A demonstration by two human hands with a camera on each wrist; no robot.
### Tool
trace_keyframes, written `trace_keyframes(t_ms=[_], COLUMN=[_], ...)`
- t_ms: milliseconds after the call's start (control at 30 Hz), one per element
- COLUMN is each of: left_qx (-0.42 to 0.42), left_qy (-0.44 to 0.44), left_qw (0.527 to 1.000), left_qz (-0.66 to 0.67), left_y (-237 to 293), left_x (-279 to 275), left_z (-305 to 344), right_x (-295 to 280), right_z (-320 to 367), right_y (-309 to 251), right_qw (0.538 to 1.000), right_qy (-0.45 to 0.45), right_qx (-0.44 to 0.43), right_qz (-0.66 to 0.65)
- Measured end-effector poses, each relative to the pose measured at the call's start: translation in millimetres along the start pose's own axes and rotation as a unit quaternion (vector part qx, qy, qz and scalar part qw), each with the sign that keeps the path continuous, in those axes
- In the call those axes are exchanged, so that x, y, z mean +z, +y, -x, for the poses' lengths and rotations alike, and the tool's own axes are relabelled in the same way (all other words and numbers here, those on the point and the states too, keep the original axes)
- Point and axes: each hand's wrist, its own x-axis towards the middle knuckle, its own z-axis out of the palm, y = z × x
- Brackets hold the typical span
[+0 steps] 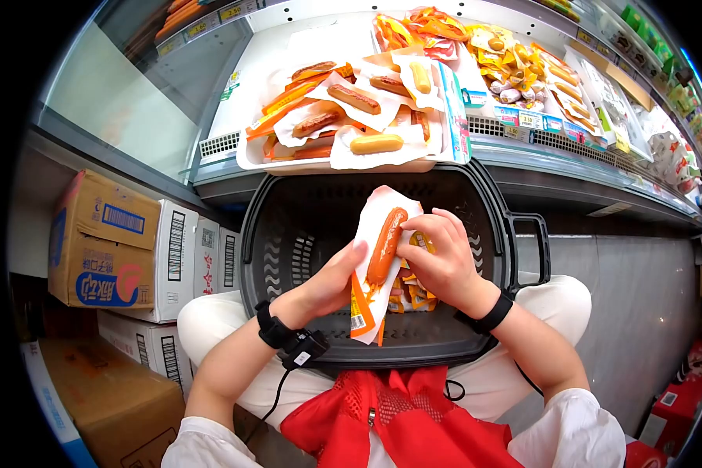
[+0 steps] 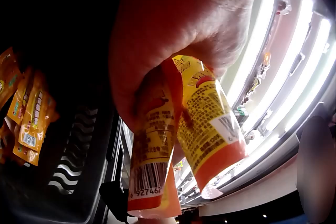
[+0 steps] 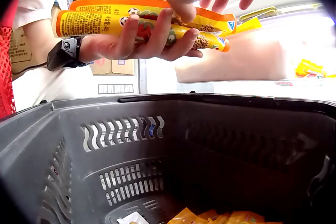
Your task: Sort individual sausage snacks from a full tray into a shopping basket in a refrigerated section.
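Note:
My left hand grips packaged sausages above a black shopping basket. The upper pack has a clear front showing a reddish-brown sausage on white, with an orange printed end. In the right wrist view, left fingers curl beneath two yellow-and-orange packs, one against the other. Their barcoded ends stick out below the palm in the left wrist view. From the right, my right hand pinches the packs' side with thumb and forefinger, its other fingers loosely bent. Several small orange packets lie inside the basket.
A white tray of packaged sausages sits on the chilled shelf's edge, just beyond the basket. Yellow snack packs lie farther right. Cardboard boxes stack at the left. The basket's handle sticks out right.

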Motion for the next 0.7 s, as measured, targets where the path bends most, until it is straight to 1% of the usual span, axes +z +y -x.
trace_keyframes(t_ms=[33,100,133,167,200,233,267,300,333,367,400,433,500,533,567,600,633,667,700], left_qx=[0.016,0.023,0.027,0.040,0.056,0.062,0.062,0.065,0.073,0.073,0.087,0.100,0.099,0.104,0.108,0.107,0.127,0.147,0.146], left_qy=[0.022,0.070,0.072,0.102,0.134,0.135,0.141,0.148,0.133,0.133,0.140,0.147,0.141,0.153,0.164,0.164,0.186,0.208,0.207], left_qw=[0.999,0.995,0.995,0.992,0.987,0.987,0.986,0.985,0.986,0.986,0.983,0.981,0.981,0.979,0.978,0.978,0.970,0.960,0.961], left_qz=[-0.036,-0.063,-0.067,-0.064,-0.063,-0.066,-0.064,-0.066,-0.070,-0.069,-0.076,-0.084,-0.089,-0.083,-0.076,-0.076,-0.095,-0.113,-0.113], left_y=[4.4,-1.6,-0.9,-3.4,-3.0,-0.5,-2.5,-1.2,3.8,1.9,1.8,3.0,4.0,3.5,2.5,-0.4,-5.1,-8.3,-8.6], left_x=[5.5,-1.6,-3.1,-1.1,-0.6,-1.7,-2.0,-1.8,4.2,6.2,6.9,7.5,8.9,10.6,11.9,10.3,6.6,4.5,3.7], left_z=[0.9,-1.0,-0.8,-2.1,-2.8,-2.6,-2.8,-3.2,-1.0,-0.6,-0.4,-1.0,-0.7,-1.0,-1.5,-3.0,-5.4,-7.1,-7.5], right_x=[-0.2,-1.5,-2.5,-2.9,-1.3,0.3,-3.2,-2.5,-1.6,-1.6,0.1,5.6,9.8,8.8,7.3,10.6,13.0,14.7,16.3], right_z=[-0.5,-1.4,-3.2,-0.5,-0.2,-3.4,-3.1,-4.0,-4.8,-3.1,-3.5,1.5,2.3,2.2,3.0,7.9,10.2,11.9,11.5], right_y=[-0.5,-0.8,-3.3,-5.9,-6.8,-6.2,-5.9,-6.2,-7.5,-8.8,-8.0,-7.2,-10.6,-15.1,-19.4,-19.7,-17.8,-21.3,-27.6], right_qw=[1.000,1.000,1.000,1.000,1.000,0.998,0.999,0.999,0.991,0.971,0.953,0.919,0.851,0.785,0.708,0.668,0.640,0.626,0.612], right_qy=[0.002,-0.016,-0.021,-0.022,-0.010,0.004,-0.014,-0.011,0.003,0.011,0.028,0.060,0.086,0.070,0.053,0.012,-0.057,-0.075,-0.093], right_qx=[-0.003,-0.015,-0.003,-0.002,0.027,0.053,0.042,0.039,0.100,0.164,0.182,0.260,0.315,0.358,0.396,0.427,0.437,0.445,0.453], right_qz=[-0.001,0.011,0.016,0.016,0.001,-0.014,-0.008,-0.008,-0.091,-0.174,-0.241,-0.289,-0.411,-0.500,-0.583,-0.609,-0.629,-0.636,-0.642])
